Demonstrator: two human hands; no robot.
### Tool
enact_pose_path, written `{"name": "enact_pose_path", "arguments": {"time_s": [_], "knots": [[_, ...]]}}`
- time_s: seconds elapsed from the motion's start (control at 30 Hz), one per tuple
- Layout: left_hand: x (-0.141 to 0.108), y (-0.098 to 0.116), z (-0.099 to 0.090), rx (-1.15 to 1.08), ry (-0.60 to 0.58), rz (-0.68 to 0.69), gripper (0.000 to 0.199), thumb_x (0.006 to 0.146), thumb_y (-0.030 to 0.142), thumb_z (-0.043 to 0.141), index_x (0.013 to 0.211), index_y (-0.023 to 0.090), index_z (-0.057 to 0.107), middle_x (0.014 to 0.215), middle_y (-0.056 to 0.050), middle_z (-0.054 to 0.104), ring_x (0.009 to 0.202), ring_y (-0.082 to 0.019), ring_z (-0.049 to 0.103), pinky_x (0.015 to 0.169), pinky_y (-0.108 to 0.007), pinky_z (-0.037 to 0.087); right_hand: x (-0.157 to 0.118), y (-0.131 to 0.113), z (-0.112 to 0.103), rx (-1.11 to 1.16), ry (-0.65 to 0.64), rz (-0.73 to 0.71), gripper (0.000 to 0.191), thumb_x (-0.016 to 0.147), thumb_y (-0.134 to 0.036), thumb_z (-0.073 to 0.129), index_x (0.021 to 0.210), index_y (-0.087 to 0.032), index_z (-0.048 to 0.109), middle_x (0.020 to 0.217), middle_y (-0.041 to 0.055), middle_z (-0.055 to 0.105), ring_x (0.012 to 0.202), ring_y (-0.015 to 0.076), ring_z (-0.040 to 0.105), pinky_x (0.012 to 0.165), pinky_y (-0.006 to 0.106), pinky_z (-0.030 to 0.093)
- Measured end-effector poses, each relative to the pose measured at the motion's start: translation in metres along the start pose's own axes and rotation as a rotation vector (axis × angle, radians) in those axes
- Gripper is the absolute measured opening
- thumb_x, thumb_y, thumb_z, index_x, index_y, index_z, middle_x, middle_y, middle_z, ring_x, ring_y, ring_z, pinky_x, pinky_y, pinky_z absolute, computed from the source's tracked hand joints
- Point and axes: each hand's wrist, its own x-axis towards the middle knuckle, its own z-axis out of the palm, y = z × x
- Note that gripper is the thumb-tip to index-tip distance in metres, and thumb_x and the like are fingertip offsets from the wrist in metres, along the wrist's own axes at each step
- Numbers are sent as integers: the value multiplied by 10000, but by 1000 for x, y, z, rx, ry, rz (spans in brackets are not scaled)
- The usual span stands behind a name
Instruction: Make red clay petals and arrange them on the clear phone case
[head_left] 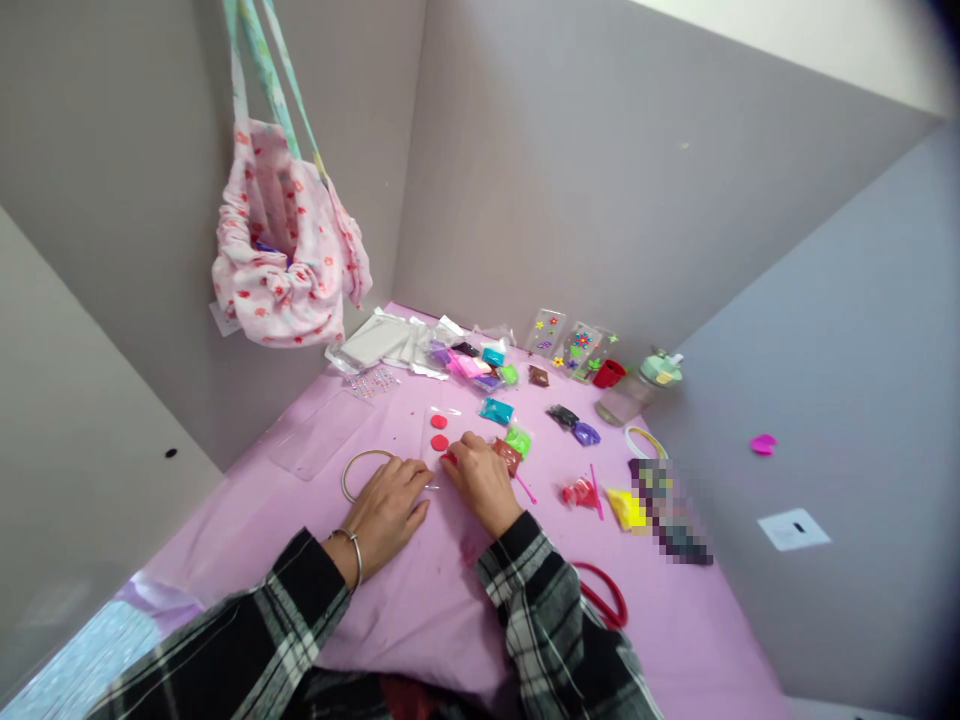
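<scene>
A small clear plastic sheet (pixel 454 425) lies on the cloth in front of me, with two flat red clay discs (pixel 439 432) on it, one above the other. My right hand (pixel 480 482) is bent over the sheet, its fingertips closed on a bit of red clay (pixel 449 458) just below the discs. Fingers stretched out, my left hand (pixel 390 503) rests at the sheet's lower left edge. A gold-coloured ring (pixel 346 478) lies partly behind it. Packets of brown clay (pixel 507 457) and green clay (pixel 519 440) lie against my right hand's far side.
Pink cloth (pixel 405 620) covers the table. Rightward lie a red clay packet (pixel 579 493), yellow clay (pixel 624 508) and red scissors handles (pixel 604 595). Decorated clear panels (pixel 582 345) lean on the back wall near a bottle (pixel 630 395). A fabric bag (pixel 289 260) hangs left.
</scene>
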Motion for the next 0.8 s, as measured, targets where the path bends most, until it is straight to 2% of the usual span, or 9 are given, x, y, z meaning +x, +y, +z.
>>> {"name": "enact_pose_path", "arguments": {"time_s": [0.1, 0.2, 0.3, 0.4, 0.47, 0.6, 0.7, 0.8], "knots": [[0, 0, -1, 2, 0, -1, 282, 926, 149, 554, 1197, 175, 627, 1163, -93, 663, 1006, -271, 545, 919, -438, 482, -1, 1, 0, 37, 0, -14, 127, 987, -282, 608, 1003, -185, 689, 1065, 71, 642, 1009, 203, 607, 716, 264, 440], [0, 1, -1, 3, 1, -4, 271, 924, 146, 558, 1183, 174, 631, 1157, -93, 664, 1003, -271, 546, 915, -436, 482, -2, 0, 1, 92, 6, -4, 96, 976, -213, 605, 985, -168, 689, 1080, 85, 642, 1042, 214, 597, 743, 271, 452], [0, 1, -2, 1, 2, -4, 273, 922, 147, 560, 1185, 173, 632, 1156, -96, 667, 1002, -272, 546, 910, -439, 481, -2, 2, 3, 188, 26, 29, 96, 976, -191, 597, 981, -144, 680, 1094, 74, 649, 1038, 213, 605, 823, 324, 492], [0, 1, -1, 2, 6, -5, 275, 923, 149, 556, 1186, 174, 633, 1162, -100, 670, 999, -276, 542, 904, -445, 477, 3, 9, 6, 325, 66, 92, 122, 983, -248, 615, 983, -140, 671, 1064, 52, 668, 1015, 204, 632, 901, 401, 519], [0, 0, -1, 2, 7, -5, 277, 922, 151, 556, 1187, 177, 635, 1166, -100, 671, 1001, -276, 542, 906, -445, 475, 8, 18, 9, 444, 80, 136, 168, 989, -295, 621, 969, -136, 671, 998, 40, 684, 949, 188, 661, 879, 398, 546], [0, -1, 0, -3, 12, -10, 273, 914, 152, 569, 1175, 186, 641, 1171, -97, 671, 1011, -278, 553, 913, -445, 477, 15, 37, 15, 712, 63, 158, 232, 1003, -349, 609, 994, -125, 667, 916, 25, 697, 782, 144, 686, 725, 315, 590], [0, -2, 0, -13, 21, -12, 267, 914, 153, 564, 1163, 201, 646, 1165, -92, 669, 1015, -273, 558, 918, -442, 484, 19, 45, 17, 846, 86, 147, 243, 1010, -357, 598, 1051, -126, 659, 958, 36, 701, 790, 143, 693, 708, 306, 600], [1, -2, 0, -24, 24, -14, 263, 913, 153, 564, 1157, 201, 649, 1152, -90, 669, 1023, -273, 558, 929, -443, 488, 28, 48, 18, 860, 134, 155, 242, 1010, -352, 599, 1088, -129, 651, 985, 42, 695, 805, 148, 691, 716, 312, 601]]}}
